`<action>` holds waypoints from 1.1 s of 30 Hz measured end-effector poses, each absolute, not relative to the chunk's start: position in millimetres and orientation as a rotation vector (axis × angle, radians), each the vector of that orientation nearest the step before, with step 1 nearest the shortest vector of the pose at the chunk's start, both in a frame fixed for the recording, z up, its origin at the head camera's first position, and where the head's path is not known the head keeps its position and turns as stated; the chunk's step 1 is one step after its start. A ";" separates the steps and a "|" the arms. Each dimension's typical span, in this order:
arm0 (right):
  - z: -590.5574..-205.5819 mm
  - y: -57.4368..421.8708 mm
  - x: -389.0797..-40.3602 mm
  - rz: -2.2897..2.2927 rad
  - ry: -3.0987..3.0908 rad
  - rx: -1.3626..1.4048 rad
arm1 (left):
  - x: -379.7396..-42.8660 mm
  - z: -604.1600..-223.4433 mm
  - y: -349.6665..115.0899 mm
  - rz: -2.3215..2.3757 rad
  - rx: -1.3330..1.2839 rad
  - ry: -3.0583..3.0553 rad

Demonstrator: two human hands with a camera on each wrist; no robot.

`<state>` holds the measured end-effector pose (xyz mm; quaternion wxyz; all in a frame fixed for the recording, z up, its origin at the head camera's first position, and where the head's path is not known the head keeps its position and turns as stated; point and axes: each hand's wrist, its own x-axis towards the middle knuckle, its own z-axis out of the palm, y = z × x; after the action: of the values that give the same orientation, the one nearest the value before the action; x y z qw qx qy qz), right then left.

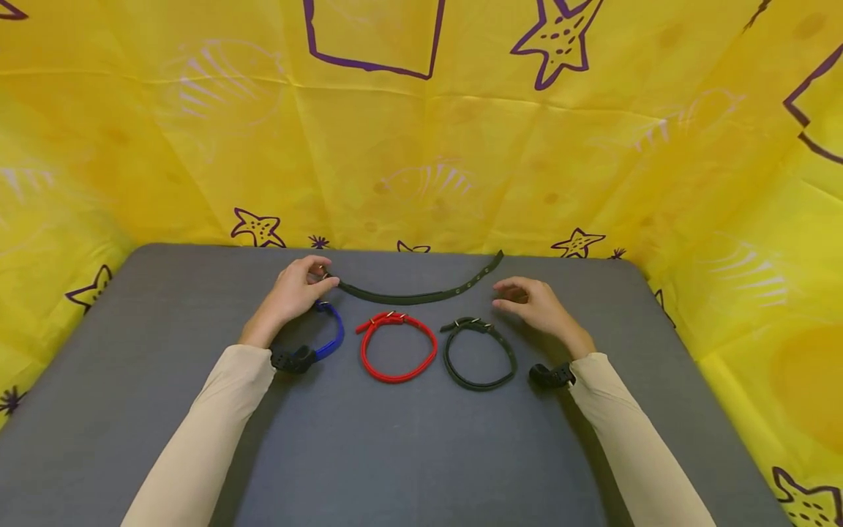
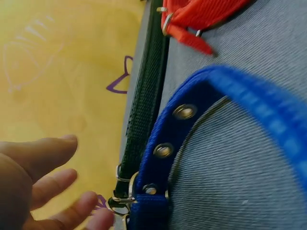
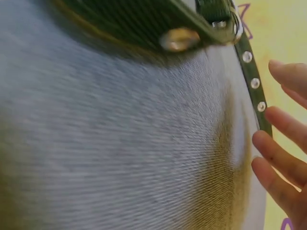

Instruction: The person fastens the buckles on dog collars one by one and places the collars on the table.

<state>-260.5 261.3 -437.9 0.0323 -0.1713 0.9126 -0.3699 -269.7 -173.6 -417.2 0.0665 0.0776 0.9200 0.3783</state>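
An unbuckled dark green collar (image 1: 408,299) lies stretched in a shallow curve near the table's back edge. My left hand (image 1: 296,289) is at its buckle end; in the left wrist view the fingers (image 2: 57,179) are spread beside the buckle, with no grip visible. To the right, my right hand (image 1: 536,307) hovers by the holed tip, fingers loosely bent and holding nothing. Three buckled collars form loops in front: a blue one (image 1: 339,329) partly hidden under my left wrist, a red one (image 1: 397,379) in the middle, and a dark green one (image 1: 484,386) on the right.
A grey cloth covers the table (image 1: 408,454). Behind and at both sides hangs a yellow curtain (image 1: 421,146) with starfish and fish drawings. Black wrist straps (image 1: 294,360) sit on both forearms.
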 end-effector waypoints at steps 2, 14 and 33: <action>-437.9 261.8 -267.2 -1.128 2.817 -0.523 | -273.9 -415.4 -174.0 1.102 0.217 2.753; -439.5 257.1 -296.1 -0.949 2.823 -0.583 | -293.4 -420.2 -179.2 0.913 0.125 2.705; -448.0 253.8 -292.4 -0.809 2.982 -0.581 | -296.3 -424.9 -159.8 0.945 -0.003 2.726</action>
<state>-292.4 253.8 -448.0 -0.0011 -0.1848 0.9485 -0.2573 -296.3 -159.8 -424.9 0.1278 -0.0010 0.9371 0.3247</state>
